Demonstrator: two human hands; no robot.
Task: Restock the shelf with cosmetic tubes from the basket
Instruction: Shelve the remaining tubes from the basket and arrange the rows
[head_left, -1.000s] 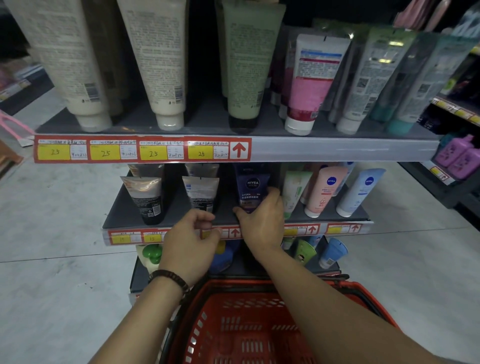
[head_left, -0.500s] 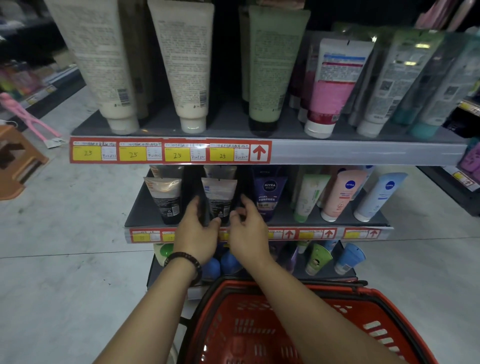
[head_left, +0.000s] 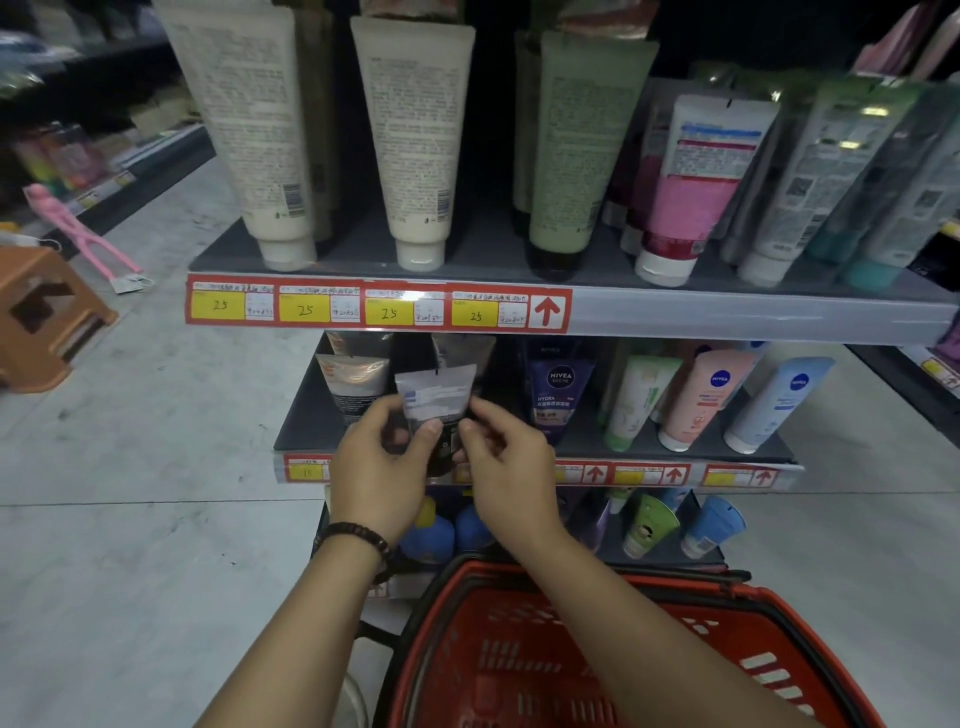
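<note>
A silver and black tube (head_left: 435, 397) stands cap-down at the front of the middle shelf (head_left: 306, 415). My left hand (head_left: 382, 467) holds its lower left side, thumb on its face. My right hand (head_left: 511, 467) pinches its lower right edge with curled fingers. A similar tube (head_left: 353, 384) stands to its left and a dark blue Nivea tube (head_left: 558, 395) to its right. The red basket (head_left: 597, 654) sits below my forearms; no tubes are visible in the part shown.
The top shelf (head_left: 727, 312) holds large cream, green and pink tubes above my hands. Green, pink and light blue tubes stand right on the middle shelf. A lower shelf carries small tubes and blue bottles (head_left: 431, 535). A brown stool (head_left: 47, 306) stands on the floor at left.
My right hand left the blue Nivea tube and moved left. Both hands came together on the silver and black tube, which now stands nearer the shelf's front edge.
</note>
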